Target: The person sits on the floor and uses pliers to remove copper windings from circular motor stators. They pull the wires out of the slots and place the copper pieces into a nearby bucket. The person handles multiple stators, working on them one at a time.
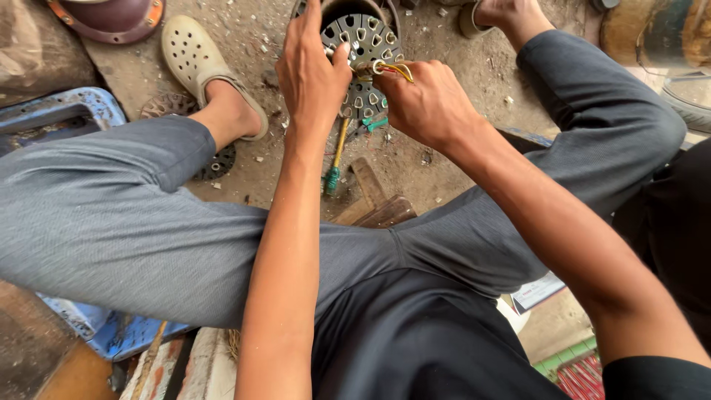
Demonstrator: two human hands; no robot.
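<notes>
A round grey metal motor cover (364, 44) with several slots stands on the dirt floor between my feet. My left hand (311, 70) rests on its left edge, fingers curled against the metal. My right hand (426, 104) is closed around a bundle of yellow and red wires (392, 70) that comes out of the cover's shaft. Both hands touch at the shaft. The cover's lower part is hidden behind my hands.
A screwdriver (337, 159) with a yellow shaft and green handle lies below the cover, beside wood scraps (374, 200). Another slotted disc (215, 159) lies under my left leg. A blue crate (55, 115) sits at left, a maroon dome (111, 16) at top left.
</notes>
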